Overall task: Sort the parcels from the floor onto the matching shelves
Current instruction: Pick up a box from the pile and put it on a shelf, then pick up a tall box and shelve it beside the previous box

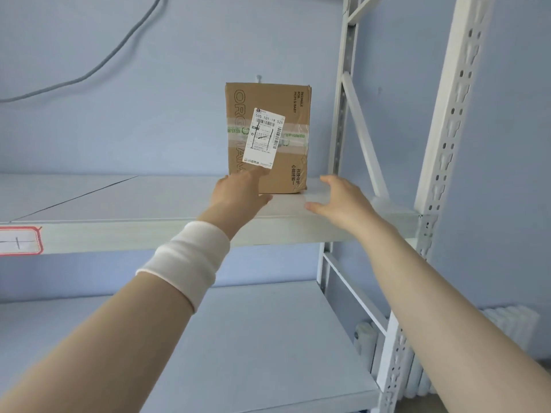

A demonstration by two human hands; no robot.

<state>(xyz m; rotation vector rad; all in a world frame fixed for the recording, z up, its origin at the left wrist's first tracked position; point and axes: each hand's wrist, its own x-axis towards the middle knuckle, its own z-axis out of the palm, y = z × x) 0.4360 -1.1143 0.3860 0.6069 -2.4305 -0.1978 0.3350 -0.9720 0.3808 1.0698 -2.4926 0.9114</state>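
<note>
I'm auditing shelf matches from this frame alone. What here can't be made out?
Head view:
Shelf tag: cut off by the left edge, marking incomplete.
Label: fine print too small to read.
Cardboard box: lower left corner hidden by the left hand.

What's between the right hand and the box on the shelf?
Nothing stands there. The head view shows only a bare strip of shelf separating the right hand from the box.

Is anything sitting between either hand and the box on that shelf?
Nothing visible. The left hand has straight fingers touching the lower front of the brown cardboard box on the white metal shelf. The right hand hovers open just right of it, with only bare shelf between.
</note>
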